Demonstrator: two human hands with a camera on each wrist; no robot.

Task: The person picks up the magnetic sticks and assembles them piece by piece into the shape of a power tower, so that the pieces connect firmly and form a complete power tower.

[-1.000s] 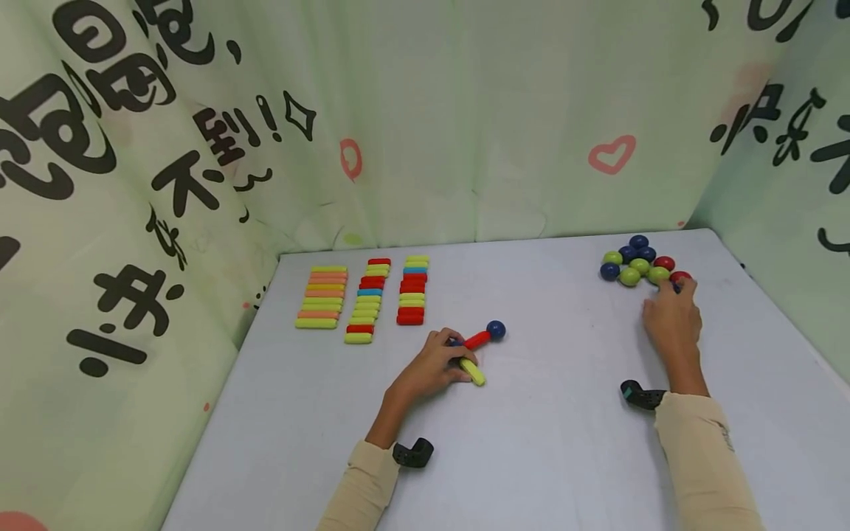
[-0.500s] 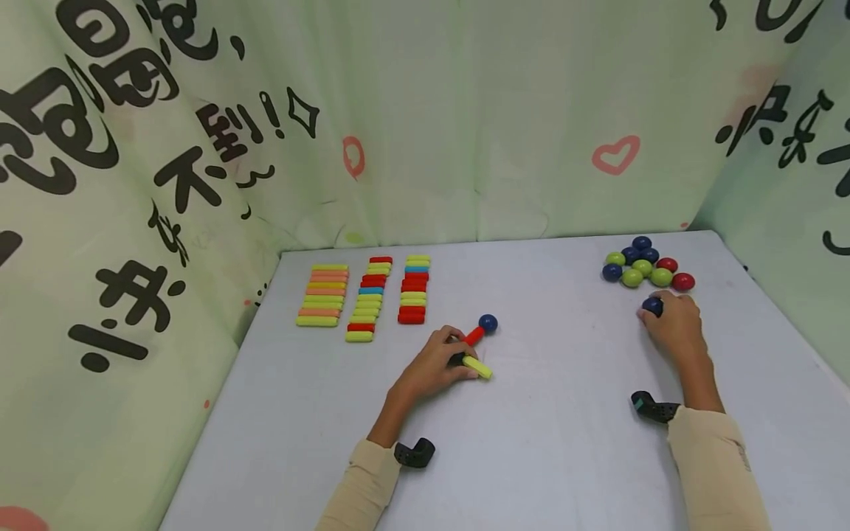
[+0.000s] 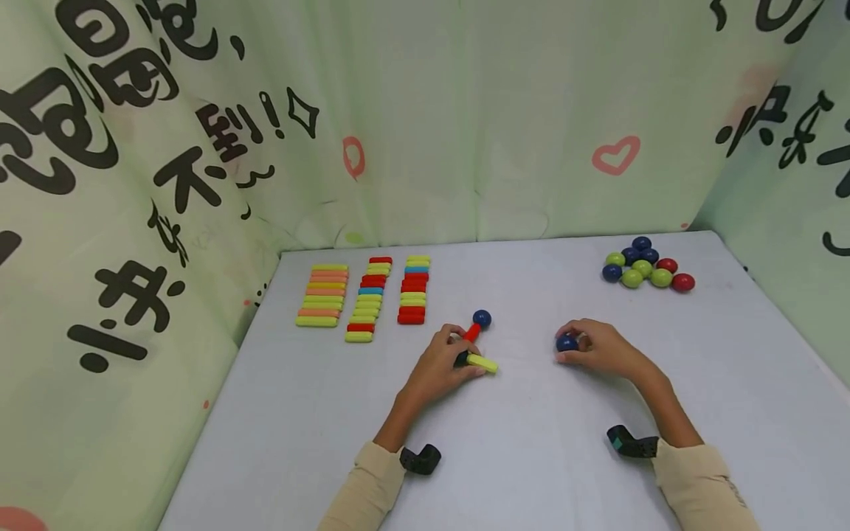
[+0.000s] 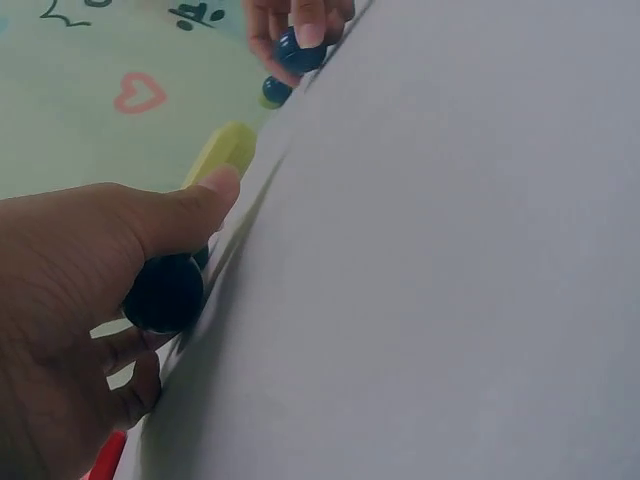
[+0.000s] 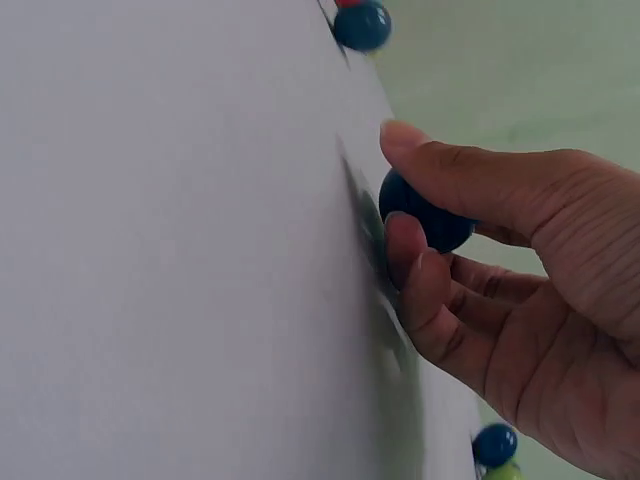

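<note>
My left hand grips a joined piece near the middle of the table. A dark blue ball sits within its fingers, and a yellow-green stick points right from there. A red stick runs away from the same hand to another blue ball; the fingers hide where these parts meet. To the right, my right hand pinches a single blue ball between thumb and fingers. The right wrist view shows this ball close to the white tabletop.
At the back right lies a cluster of blue, green and red balls. Three columns of coloured sticks lie at the back left, in red, yellow-green, blue and orange. A printed curtain stands behind the white table.
My right hand has taken a blue ball from the cluster and carried it left, toward the left hand. In the left hand the joined piece has turned slightly, its yellow-green stick now pointing more to the right.
</note>
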